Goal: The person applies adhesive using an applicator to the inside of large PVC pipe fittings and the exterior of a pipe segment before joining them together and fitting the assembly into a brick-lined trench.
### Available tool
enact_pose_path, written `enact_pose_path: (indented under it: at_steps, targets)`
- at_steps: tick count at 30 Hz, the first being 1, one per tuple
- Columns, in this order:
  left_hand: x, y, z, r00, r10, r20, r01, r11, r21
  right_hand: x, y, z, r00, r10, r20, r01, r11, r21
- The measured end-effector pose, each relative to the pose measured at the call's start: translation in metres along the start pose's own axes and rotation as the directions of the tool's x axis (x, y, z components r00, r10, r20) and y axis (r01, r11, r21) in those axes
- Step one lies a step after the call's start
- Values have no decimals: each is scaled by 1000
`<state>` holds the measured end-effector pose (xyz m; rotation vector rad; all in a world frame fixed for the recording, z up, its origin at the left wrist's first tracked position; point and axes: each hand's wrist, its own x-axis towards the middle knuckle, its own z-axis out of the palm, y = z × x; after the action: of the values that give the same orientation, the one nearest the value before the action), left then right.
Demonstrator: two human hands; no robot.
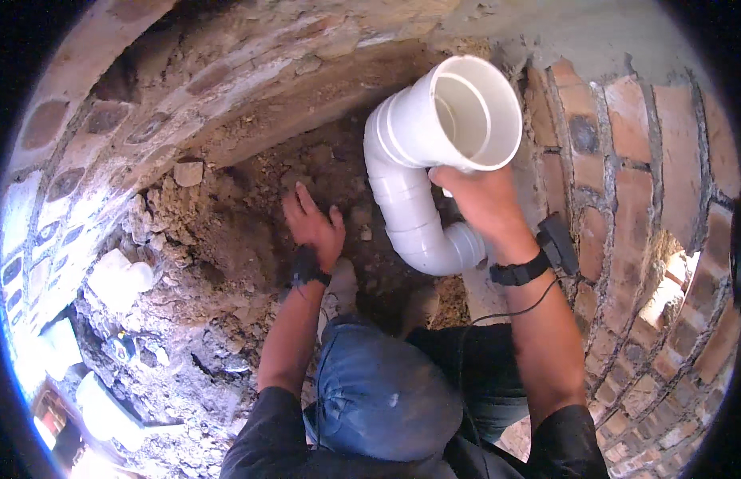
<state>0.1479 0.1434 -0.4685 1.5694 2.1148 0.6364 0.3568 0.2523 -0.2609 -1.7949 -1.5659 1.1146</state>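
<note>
The white pipe [404, 190] sits between the two hands, close against the right hand [484, 203] and apart from the left. Its wide mouth is just beyond the right hand, tilted up toward the camera, while its lower bend curves back beside the right wrist. The right hand is clamped on the pipe below the mouth — thumb in view, the other fingers mostly hidden. That forearm reaches forward and leans inward, a black band [519, 270] at the wrist, near the brick wall [632, 160]. The left hand [316, 231] holds nothing, its fingers apart, above the dirt [219, 223] — whether it touches, I cannot tell.
</note>
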Motion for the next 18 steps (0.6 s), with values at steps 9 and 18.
enact_pose_path:
  at_steps: [9,18]
  targets:
    - [8,19,113,966,49,-256,-119,956,-269,-8,-10,-19,997,-57,51,49,990,134]
    - [17,1,5,950,-2,-311,8,1000,16,-6,0,-25,999,-22,42,16,989,146]
